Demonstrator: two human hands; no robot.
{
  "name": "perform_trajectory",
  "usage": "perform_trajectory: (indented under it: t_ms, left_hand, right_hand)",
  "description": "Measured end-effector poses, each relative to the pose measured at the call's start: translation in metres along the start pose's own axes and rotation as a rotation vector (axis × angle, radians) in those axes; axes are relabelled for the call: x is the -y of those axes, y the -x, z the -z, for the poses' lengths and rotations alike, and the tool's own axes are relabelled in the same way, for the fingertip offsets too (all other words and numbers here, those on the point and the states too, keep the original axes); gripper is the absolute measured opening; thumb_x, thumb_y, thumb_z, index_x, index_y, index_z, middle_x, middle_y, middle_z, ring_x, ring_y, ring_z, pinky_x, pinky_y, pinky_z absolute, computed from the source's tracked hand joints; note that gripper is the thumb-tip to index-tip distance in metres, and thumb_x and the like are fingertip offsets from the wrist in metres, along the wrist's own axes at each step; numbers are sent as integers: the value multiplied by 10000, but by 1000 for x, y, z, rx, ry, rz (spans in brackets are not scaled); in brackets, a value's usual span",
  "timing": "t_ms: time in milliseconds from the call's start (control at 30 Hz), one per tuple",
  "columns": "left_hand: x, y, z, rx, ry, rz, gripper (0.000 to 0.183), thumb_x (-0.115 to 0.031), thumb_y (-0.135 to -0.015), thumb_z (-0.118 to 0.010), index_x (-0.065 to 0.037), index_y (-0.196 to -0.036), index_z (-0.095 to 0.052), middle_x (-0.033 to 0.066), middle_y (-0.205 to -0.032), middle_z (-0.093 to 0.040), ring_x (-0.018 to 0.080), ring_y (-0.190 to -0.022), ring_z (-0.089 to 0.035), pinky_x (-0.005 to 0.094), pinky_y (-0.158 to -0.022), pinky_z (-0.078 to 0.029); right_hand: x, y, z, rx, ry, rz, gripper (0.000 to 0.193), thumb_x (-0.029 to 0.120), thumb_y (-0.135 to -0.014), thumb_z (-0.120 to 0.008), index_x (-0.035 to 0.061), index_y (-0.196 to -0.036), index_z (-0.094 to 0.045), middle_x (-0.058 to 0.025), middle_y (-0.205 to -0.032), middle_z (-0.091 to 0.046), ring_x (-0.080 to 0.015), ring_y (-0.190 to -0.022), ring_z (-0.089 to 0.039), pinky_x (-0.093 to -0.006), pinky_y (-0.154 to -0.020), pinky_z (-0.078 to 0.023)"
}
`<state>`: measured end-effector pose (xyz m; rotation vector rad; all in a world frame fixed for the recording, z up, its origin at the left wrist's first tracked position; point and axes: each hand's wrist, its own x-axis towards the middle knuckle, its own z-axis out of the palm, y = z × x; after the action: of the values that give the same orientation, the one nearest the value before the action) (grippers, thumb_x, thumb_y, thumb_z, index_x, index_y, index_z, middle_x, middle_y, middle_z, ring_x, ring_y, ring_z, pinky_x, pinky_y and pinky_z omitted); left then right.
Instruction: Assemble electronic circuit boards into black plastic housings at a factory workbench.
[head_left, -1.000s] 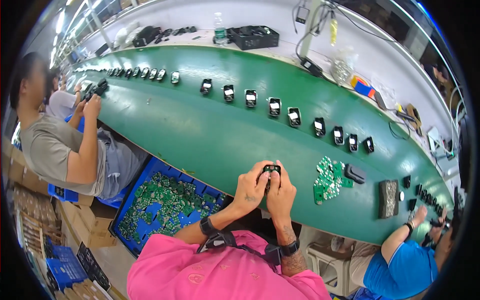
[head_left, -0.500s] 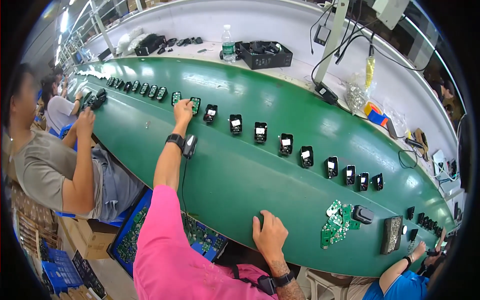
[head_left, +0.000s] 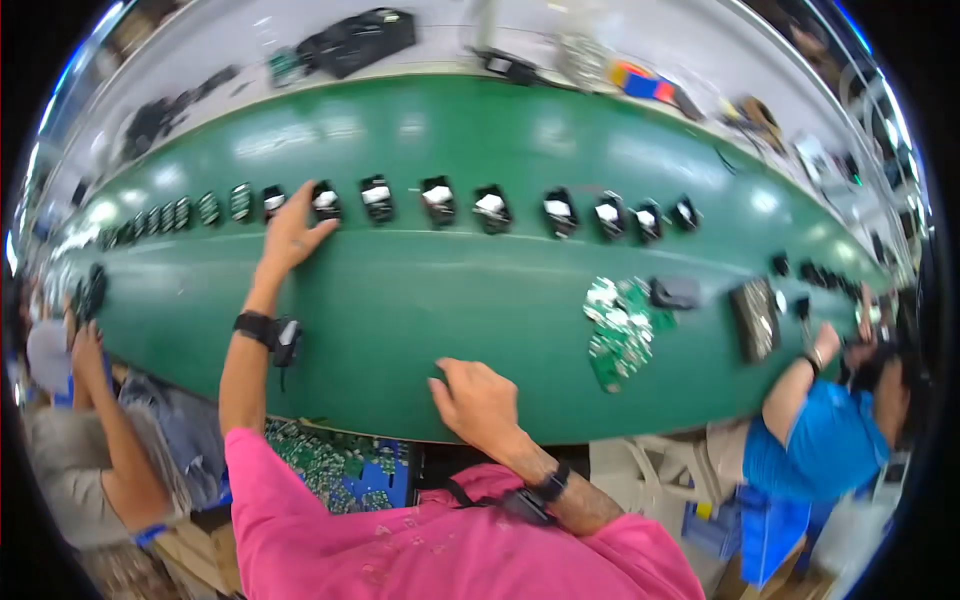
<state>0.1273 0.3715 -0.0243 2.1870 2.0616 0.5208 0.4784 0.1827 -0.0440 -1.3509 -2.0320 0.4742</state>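
Observation:
My left hand (head_left: 288, 236) reaches to the row of small black housings, thumb and forefinger spread beside a black housing with a white patch (head_left: 325, 202). Whether the fingertips touch it is hard to tell through the blur. Just left of the hand sits another such housing (head_left: 273, 202), and beyond it a housing fitted with a green circuit board (head_left: 241, 202). My right hand (head_left: 480, 405) rests near the bench's front edge, thumb apart from loosely bent fingers, holding nothing. To its right lies a loose pile of green circuit boards (head_left: 620, 330).
More housings (head_left: 492, 208) continue rightward along the green bench (head_left: 430, 290). A black device (head_left: 287, 343) lies by my left wrist. A dark block (head_left: 755, 320) and a dark case (head_left: 675, 293) sit at right. Co-workers (head_left: 815, 430) sit either side; boards fill a blue tray (head_left: 385, 480) below.
The view has swung rightward. My left hand has left a housing with a green board and come to the white-patched ones. The right hand stays near the front edge.

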Motion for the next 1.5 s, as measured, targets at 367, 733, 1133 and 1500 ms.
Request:
perform_trajectory:
  t_ms: [367,733,1133,1500]
  left_hand:
    - [-222,152,-5,53,277,-169,734,-371,-670,-865,-71,-1284,-598,172,-1163,-557,367,-986,-626,436,-831,-534]
    - [-286,240,-32,-156,342,-449,670,-200,-765,-837,-93,-1377,-585,158,-1293,-515,242,-894,-625,334,-709,-552]
    - [-303,254,-47,154,1811,463,102,-70,-937,-698,-1,-971,-631,65,-932,-687,96,-709,-635,242,-590,-518]
    - [-281,255,-55,163,1566,645,128,-102,-921,-709,-19,-910,-613,-1,-714,-578,60,-540,-506,215,-458,-373]
  right_hand:
    - [-91,61,120,-374,321,-345,304,132,-858,-746,-19,-1081,-603,-163,-1028,-563,-330,-829,-621,-404,-708,-504]
    - [-69,88,119,-131,-761,-686,282,4,-880,-711,-22,-1112,-553,-52,-793,-640,-93,-621,-583,-249,-529,-464]
    - [-38,83,101,284,-957,-487,113,64,-956,-653,-46,-982,-655,-23,-791,-626,-51,-648,-574,-200,-536,-459]
    - [-41,42,72,-34,-533,-315,230,159,-974,-666,-42,-864,-650,18,-639,-551,-46,-570,-455,-245,-509,-371]
